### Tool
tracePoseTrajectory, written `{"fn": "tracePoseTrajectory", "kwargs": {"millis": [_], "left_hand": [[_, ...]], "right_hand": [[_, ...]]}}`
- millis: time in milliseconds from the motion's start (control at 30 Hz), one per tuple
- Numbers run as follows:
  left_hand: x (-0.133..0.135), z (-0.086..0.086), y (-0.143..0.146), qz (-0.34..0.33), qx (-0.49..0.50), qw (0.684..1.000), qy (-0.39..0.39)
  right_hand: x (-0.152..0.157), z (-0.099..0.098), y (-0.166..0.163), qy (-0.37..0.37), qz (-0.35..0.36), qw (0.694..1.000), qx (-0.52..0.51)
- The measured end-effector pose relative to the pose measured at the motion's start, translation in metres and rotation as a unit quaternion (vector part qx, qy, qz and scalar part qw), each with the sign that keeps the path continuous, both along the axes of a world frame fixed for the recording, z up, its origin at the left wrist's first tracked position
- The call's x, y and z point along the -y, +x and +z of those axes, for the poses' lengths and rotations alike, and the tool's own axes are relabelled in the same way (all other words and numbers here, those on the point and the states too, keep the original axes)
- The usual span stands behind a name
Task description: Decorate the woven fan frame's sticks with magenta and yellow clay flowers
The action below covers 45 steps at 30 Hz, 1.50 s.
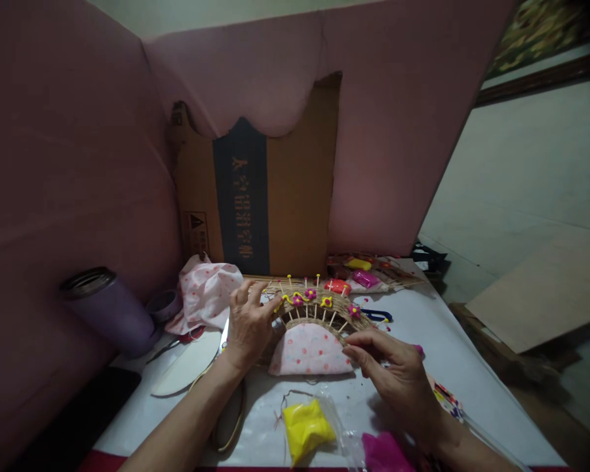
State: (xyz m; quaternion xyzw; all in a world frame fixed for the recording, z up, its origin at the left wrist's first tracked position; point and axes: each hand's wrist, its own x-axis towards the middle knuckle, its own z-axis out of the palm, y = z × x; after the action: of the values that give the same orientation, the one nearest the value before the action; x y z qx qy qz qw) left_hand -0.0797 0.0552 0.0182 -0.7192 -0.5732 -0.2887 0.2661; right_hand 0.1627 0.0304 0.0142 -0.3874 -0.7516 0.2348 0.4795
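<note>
Two bare forearms enter from the bottom edge of the frame, one at lower left and one at lower right, each ending in an uncovered hand. The left hand, near the centre of the frame, shows no ring, watch or glove, and no sleeve covers the arm up to the picture's edge. The right hand, at lower right, is likewise ungloved, its wrist bare and unadorned.
</note>
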Motion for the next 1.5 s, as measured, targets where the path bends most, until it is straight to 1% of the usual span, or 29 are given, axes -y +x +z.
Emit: {"fn": "tracePoseTrajectory", "kwargs": {"millis": [233,300,367,467,500,533,567,600,667,700,767,833,900,933,967,1033,1100,1133,1267,1300,1367,1400,1433,1467,1500], "left_hand": [[0.0,-0.001,0.002,0.005,0.004,1.0,-0.01],[0.0,0.001,0.002,0.001,-0.003,1.0,-0.019],[0.002,0.006,0.004,-0.004,0.01,1.0,-0.013],[0.011,0.019,0.013,-0.035,0.084,0.996,-0.001],[0.016,0.023,0.019,-0.063,0.125,0.99,-0.01],[0.022,0.027,0.025,-0.105,0.17,0.979,-0.04],[0.028,0.031,0.032,-0.143,0.222,0.961,-0.078],[0.035,0.033,0.039,-0.166,0.273,0.939,-0.125],[0.046,0.035,0.053,-0.187,0.356,0.89,-0.217],[0.051,0.034,0.059,-0.197,0.39,0.864,-0.25],[0.057,0.03,0.069,-0.217,0.451,0.806,-0.316],[0.058,0.025,0.074,-0.237,0.513,0.736,-0.374],[0.057,0.02,0.076,-0.249,0.565,0.671,-0.411],[0.057,0.018,0.076,-0.251,0.584,0.648,-0.419],[0.056,0.016,0.075,-0.251,0.599,0.631,-0.424],[0.056,0.013,0.074,-0.24,0.618,0.611,-0.434],[0.055,0.011,0.073,-0.228,0.623,0.606,-0.438],[0.056,0.011,0.073,-0.224,0.62,0.614,-0.434],[0.057,0.012,0.074,-0.21,0.58,0.679,-0.398],[0.058,0.013,0.074,-0.208,0.569,0.691,-0.395],[0.058,0.015,0.074,-0.212,0.554,0.704,-0.391],[0.058,0.016,0.074,-0.217,0.552,0.704,-0.391],[0.057,0.016,0.073,-0.22,0.559,0.698,-0.391],[0.056,0.016,0.073,-0.224,0.574,0.682,-0.394],[0.055,0.016,0.072,-0.229,0.594,0.658,-0.402]], "right_hand": [[0.0,0.0,0.001,-0.006,0.0,1.0,-0.004],[0.0,0.0,0.0,-0.022,0.004,1.0,-0.01],[0.0,0.001,-0.001,-0.044,0.011,0.998,-0.033],[0.001,0.001,-0.004,-0.073,0.032,0.994,-0.074],[0.002,0.001,-0.005,-0.08,0.047,0.993,-0.079],[0.002,0.0,-0.005,-0.081,0.051,0.992,-0.078],[0.003,0.001,-0.005,-0.073,0.049,0.993,-0.074],[0.004,0.001,-0.005,-0.064,0.048,0.994,-0.068],[0.006,0.001,-0.005,-0.041,0.049,0.996,-0.055],[0.007,0.002,-0.005,-0.028,0.055,0.997,-0.049],[0.009,0.003,-0.005,0.001,0.069,0.997,-0.042],[0.011,0.003,-0.005,0.03,0.076,0.996,-0.038],[0.013,0.003,-0.006,0.045,0.076,0.996,-0.034],[0.014,0.003,-0.006,0.047,0.077,0.995,-0.032],[0.015,0.003,-0.007,0.049,0.08,0.995,-0.028],[0.017,0.002,-0.007,0.05,0.093,0.994,-0.017],[0.018,0.003,-0.008,0.052,0.105,0.993,-0.004],[0.018,0.003,-0.008,0.055,0.108,0.993,0.002],[0.017,0.004,-0.008,0.065,0.119,0.991,0.014],[0.017,0.004,-0.008,0.065,0.121,0.99,0.015],[0.016,0.004,-0.008,0.061,0.126,0.99,0.017],[0.016,0.004,-0.008,0.059,0.125,0.99,0.018],[0.015,0.003,-0.009,0.054,0.122,0.991,0.018],[0.014,0.002,-0.009,0.047,0.115,0.992,0.015],[0.013,0.002,-0.008,0.036,0.106,0.994,0.01]]}}
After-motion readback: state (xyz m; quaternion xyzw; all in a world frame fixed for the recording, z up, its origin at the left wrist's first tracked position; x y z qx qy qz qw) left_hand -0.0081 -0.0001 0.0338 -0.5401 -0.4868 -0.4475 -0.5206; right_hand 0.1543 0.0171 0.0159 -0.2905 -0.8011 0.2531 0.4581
